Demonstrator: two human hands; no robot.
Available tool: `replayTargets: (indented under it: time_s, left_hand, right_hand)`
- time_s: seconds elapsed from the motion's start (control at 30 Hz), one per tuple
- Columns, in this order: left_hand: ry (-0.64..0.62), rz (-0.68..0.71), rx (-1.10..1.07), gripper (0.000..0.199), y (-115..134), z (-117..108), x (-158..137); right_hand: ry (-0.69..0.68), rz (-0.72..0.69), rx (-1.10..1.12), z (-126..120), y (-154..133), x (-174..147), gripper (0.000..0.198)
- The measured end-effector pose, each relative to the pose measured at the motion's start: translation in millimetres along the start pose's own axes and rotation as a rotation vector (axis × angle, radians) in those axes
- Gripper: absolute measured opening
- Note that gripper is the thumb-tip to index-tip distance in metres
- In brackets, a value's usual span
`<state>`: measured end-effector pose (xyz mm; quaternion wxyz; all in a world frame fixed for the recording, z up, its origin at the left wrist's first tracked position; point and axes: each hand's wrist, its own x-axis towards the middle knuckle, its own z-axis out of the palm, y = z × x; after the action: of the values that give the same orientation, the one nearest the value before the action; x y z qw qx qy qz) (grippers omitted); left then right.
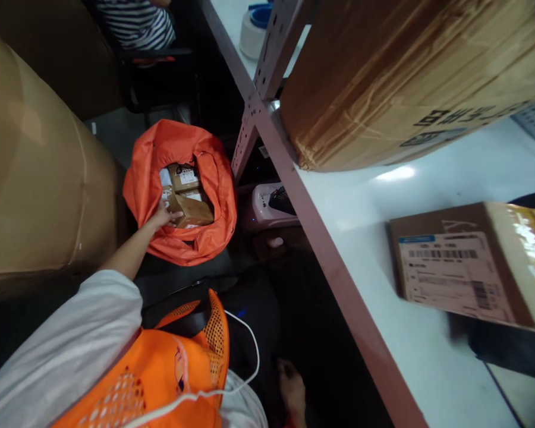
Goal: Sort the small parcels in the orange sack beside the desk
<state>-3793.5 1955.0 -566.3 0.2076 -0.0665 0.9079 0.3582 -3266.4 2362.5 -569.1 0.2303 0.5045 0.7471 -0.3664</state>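
Reaching down into the orange bag [178, 196] on the floor, the left hand [160, 215] is being pressed against a small cardboard parcel [191, 211], fingers spread along its near edge. Whether it's actually being gripped or just touched can't be told from here. The parcel is sitting on top of a few other labelled boxes [185, 176] inside the bag, just beside the desk leg [249, 128].

The right hand [292, 389] is being held low near the floor in the dark under the desk [428, 368]; it looks loosely curled and empty, but that's honestly hard to make out.

Up on the desk, a labelled box [455, 273] is lying flat, and a big taped carton [405, 77] is being kept further back. A large brown roll [31, 178] is crowding the bag from the left.

What could go wrong, probably: the parcel is being reached at arm's length with a shallow hold, so it could be dropped back in or tipped against the other boxes. The soft bag rim might also be snagged and folded over the opening.
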Motion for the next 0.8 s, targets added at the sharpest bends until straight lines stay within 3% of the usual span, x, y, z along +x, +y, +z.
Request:
replayTargets:
  time_s: [0.13,0.27,0.43,0.63,0.8]
  left_hand:
    - [-0.007,0.056,0.093,0.121,2,-16,14]
    - [-0.188,0.244,0.223,0.13,5,-14,12]
    - [-0.247,0.148,0.431,0.152,21,-6,-10]
    - [-0.117,0.362,0.562,0.135,46,-8,-60]
    - [0.212,0.5,0.574,0.118,81,-35,-103]
  right_hand:
    - [-0.026,0.075,0.022,0,1,-6,0.048]
    - [-0.033,0.088,0.04,1,-2,-6,0.044]
    - [-0.03,0.064,0.055,-1,-8,-5,0.042]
    - [-0.015,0.039,0.083,-2,-7,-5,0.041]
    - [0.05,-0.008,0.168,2,0,-14,0.039]
